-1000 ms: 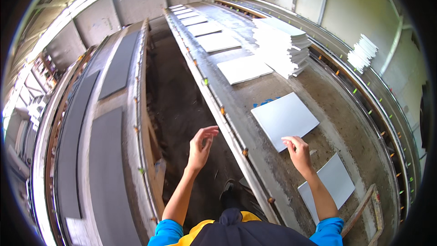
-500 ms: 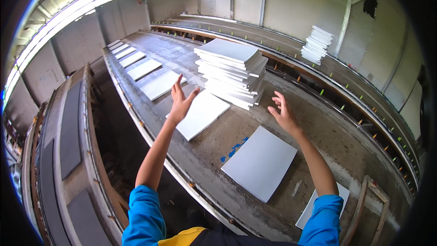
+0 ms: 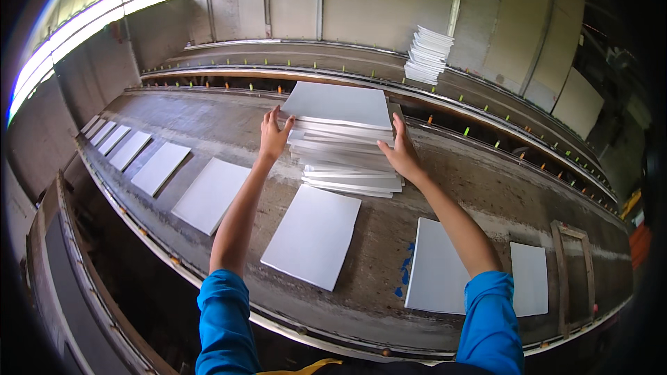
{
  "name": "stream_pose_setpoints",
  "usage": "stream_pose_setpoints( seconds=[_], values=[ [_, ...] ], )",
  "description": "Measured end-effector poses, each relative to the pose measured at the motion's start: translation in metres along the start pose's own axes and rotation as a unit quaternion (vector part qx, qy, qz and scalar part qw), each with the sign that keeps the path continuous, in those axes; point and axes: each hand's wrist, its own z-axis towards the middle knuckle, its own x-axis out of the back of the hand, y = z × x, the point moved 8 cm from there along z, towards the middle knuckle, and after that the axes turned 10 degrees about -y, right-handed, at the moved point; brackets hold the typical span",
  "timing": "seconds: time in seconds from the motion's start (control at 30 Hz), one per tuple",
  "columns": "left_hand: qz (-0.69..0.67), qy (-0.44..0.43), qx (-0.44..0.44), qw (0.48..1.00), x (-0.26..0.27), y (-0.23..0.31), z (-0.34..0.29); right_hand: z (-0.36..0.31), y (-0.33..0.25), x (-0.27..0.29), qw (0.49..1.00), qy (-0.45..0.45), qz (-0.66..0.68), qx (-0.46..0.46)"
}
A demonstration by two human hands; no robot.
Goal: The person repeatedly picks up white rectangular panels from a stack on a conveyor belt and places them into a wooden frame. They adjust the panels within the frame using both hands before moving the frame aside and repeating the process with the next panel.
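While both arms stretch up from the bottom of the frame, the left hand [image 3: 273, 135] and right hand [image 3: 401, 155] sit on opposite sides of the stack of white panels [image 3: 344, 140] just above the middle of the picture. Left fingers are spread and pressed flat against the stack's left edge near the top sheet; right fingers are also spread, cupping the right edge a bit lower down. Neither hand is closed around anything, more like bracketing the pile. The sheets in it are a bit fanned out, so the edges don't line up.

The stack rests on a long grey concrete bench [image 3: 229, 114] running from upper left to lower right. Right below the stack lies a single white panel [image 3: 313, 235], close to its bottom edge but with a thin strip of bench showing between. Another flat panel [image 3: 210, 194] lies left of that, with more in a row trailing off to the upper left. A further panel [image 3: 436, 267] lies lower right, partly behind the right forearm, with some blue marks [image 3: 405, 274] at its left edge. Bare bench is open on both sides of the stack. A second pile of white sheets [image 3: 427, 54] sits well apart in the upper right.
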Motion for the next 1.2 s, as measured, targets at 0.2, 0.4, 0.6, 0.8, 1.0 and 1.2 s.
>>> stream_pose_setpoints(
  seconds=[0.2, 0.4, 0.6, 0.8, 1.0, 1.2],
  values=[
    [0.010, 0.073, 0.023, 0.997, 0.004, -0.015, -0.004, 0.013, -0.002, -0.017, 0.982, 0.081, 0.037, -0.166],
    [-0.121, 0.125, 0.059, 0.983, 0.006, 0.023, -0.012, 0.014, 0.013, -0.007, 0.963, 0.213, 0.000, -0.162],
    [-0.226, 0.136, 0.040, 0.964, 0.006, 0.058, -0.007, 0.022, -0.005, 0.013, 0.943, 0.263, 0.003, -0.204],
    [-0.426, 0.191, -0.011, 0.885, 0.005, 0.075, -0.005, 0.022, -0.034, 0.063, 0.925, 0.334, 0.058, -0.169],
    [-0.541, 0.126, -0.150, 0.818, -0.028, 0.164, -0.060, -0.047, -0.070, 0.135, 0.827, 0.465, 0.316, 0.003],
    [-0.396, -0.264, -0.370, 0.798, -0.112, 0.319, -0.185, -0.192, -0.090, 0.212, 0.833, 0.483, 0.268, -0.031]
  ],
)
